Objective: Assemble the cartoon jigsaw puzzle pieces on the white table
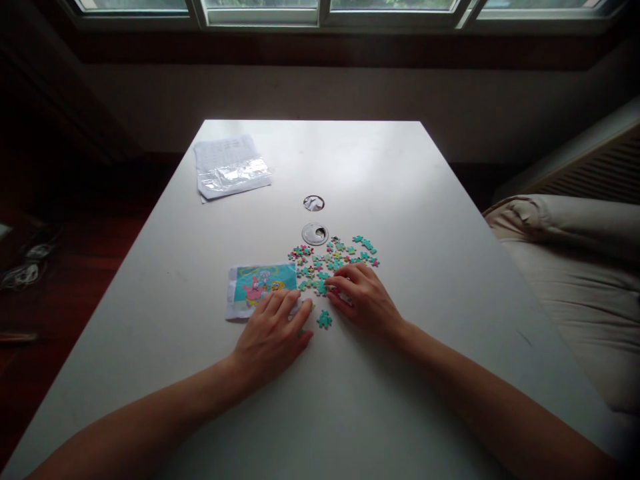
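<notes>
Several small teal and pink puzzle pieces lie scattered near the middle of the white table. A colourful cartoon picture card lies to their left. My left hand rests flat with fingers stretched out, its fingertips over the card's lower right corner. My right hand has curled fingers pinching at pieces on the near edge of the pile. One loose teal piece lies between the two hands.
A clear plastic bag on a printed paper sheet lies at the far left of the table. Two round metal lids sit just beyond the pieces. A cushioned seat stands to the right, a window behind.
</notes>
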Demonstrator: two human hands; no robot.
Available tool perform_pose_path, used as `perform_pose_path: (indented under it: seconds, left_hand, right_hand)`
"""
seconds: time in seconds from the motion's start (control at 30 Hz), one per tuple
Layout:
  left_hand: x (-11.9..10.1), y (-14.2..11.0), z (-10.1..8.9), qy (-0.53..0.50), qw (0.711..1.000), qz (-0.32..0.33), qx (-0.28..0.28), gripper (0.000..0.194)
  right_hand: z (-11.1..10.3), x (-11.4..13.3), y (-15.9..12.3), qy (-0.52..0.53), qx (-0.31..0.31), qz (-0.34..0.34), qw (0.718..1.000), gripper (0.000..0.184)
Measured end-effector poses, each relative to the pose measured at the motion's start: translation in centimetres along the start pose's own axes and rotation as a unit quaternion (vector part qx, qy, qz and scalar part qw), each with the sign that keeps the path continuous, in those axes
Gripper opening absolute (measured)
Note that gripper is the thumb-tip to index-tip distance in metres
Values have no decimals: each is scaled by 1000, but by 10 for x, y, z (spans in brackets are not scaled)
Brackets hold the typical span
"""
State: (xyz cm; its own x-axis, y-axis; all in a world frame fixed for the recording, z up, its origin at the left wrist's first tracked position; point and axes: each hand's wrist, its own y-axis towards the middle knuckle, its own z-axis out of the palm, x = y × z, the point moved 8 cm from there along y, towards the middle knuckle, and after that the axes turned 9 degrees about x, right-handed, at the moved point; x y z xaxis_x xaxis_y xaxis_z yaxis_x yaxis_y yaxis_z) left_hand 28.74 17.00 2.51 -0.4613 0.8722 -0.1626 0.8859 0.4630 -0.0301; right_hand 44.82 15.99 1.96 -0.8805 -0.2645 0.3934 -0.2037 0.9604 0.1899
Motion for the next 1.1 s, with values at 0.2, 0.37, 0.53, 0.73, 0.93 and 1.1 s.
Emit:
perform_pose_path:
  seconds: [0.2,0.37,0.53,0.73,0.93,1.1]
  left_hand:
    - [-20,-2,-3,-7,995,97,-3,35]
    - [-18,-3,-3,3,997,71,6,30]
    - [-12,-1,0,20,999,44,16,25]
    - [-4,0,2,13,999,27,15,23]
    - [4,-1,6,9,1000,12,22,25]
    - [5,-2,10,-4,999,5,33,27]
  right_hand:
    - [1,-1,0,-1,3,3,1000,13]
    - [-2,1,0,-1,1,0,1000,13]
    - [-3,0,0,-4,-9,6,1000,15]
    - [-5,-4,-1,-14,-10,17,1000,16]
    - [-6,-8,-2,-13,-10,18,1000,17]
    - [-5,-8,-1,-12,-5,19,1000,16]
